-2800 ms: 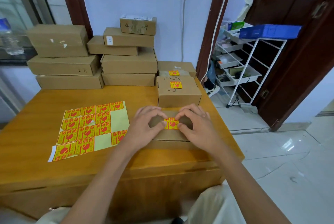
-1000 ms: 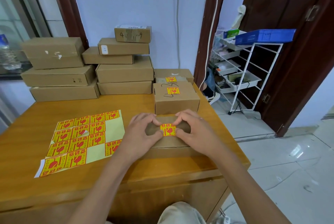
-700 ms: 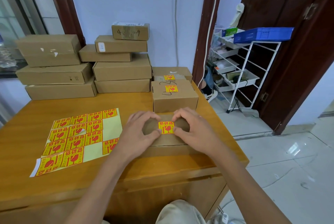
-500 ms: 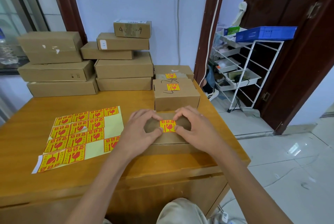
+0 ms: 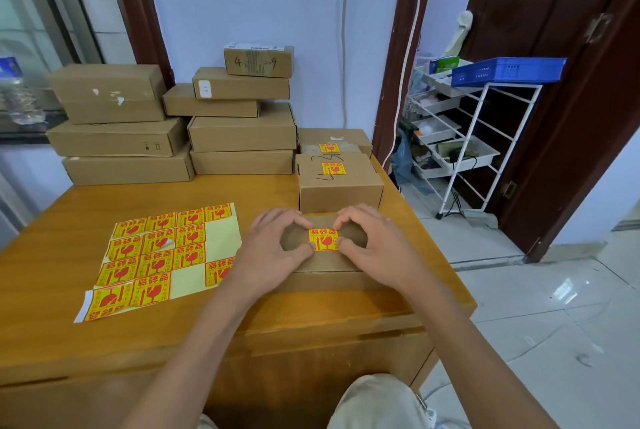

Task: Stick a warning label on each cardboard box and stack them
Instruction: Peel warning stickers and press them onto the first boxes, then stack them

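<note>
The risk right now is a crooked or bubbled label [image 5: 323,240]: if I rub unevenly or drag my thumbs sideways, a corner could lift or the paper could wrinkle, and on rough cardboard a weakly pressed edge may peel once I move things. My left hand [image 5: 273,252] and right hand [image 5: 375,248] both rest on the box [image 5: 322,264] in front of me, fingers arched over its far edge and thumb tips pressing beside the label's left and right sides; neither hand grips anything. The box lies flat near the table's [image 5: 55,293] front right edge, so pushing too hard toward me could slide it off. When I stack it, the taller labelled box [image 5: 341,182] just behind is smaller in footprint, I think, so placing this one on top could overhang and tip. The label itself is a small yellow square with red print and a red broken-glass mark, sitting about centred on the brown lid and looking flat and square to the edges. The sheet [image 5: 166,255] of spare labels lies to my left, with several gaps, and one label there has a curled corner.
</note>
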The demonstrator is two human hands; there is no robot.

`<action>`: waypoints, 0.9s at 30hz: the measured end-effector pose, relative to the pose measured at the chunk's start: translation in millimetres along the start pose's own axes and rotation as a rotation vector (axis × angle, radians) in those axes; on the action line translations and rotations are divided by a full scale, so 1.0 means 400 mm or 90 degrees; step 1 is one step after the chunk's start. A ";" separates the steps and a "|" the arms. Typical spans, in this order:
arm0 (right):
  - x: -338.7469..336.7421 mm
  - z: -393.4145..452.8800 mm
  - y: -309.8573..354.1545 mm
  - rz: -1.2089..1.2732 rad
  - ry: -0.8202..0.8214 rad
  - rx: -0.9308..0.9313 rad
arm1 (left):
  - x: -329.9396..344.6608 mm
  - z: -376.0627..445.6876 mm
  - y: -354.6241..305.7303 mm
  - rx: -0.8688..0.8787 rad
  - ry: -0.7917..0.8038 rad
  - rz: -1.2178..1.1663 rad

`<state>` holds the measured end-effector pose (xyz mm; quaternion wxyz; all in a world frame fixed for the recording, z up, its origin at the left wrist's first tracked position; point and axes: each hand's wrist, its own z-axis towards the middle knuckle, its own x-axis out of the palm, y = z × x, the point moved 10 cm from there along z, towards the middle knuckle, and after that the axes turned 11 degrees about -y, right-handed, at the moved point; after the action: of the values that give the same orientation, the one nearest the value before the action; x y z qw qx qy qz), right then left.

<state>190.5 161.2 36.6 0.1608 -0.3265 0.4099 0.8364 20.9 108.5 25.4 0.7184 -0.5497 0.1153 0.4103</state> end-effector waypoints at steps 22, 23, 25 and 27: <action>-0.030 -0.158 -0.047 -0.017 0.013 0.119 | -0.032 -0.108 0.018 -0.054 0.026 0.109; -0.038 -0.155 -0.046 -0.015 -0.001 0.120 | -0.035 -0.107 0.017 -0.062 0.010 0.094; -0.054 -0.147 -0.038 -0.008 -0.017 0.117 | -0.055 -0.102 0.009 -0.075 -0.030 0.055; -0.078 -0.130 -0.025 -0.004 -0.033 0.109 | -0.084 -0.089 -0.021 -0.052 -0.071 0.023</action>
<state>240.5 126.3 28.7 0.2009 -0.2911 0.4744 0.8061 15.8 61.1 39.0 0.6934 -0.5525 0.0683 0.4575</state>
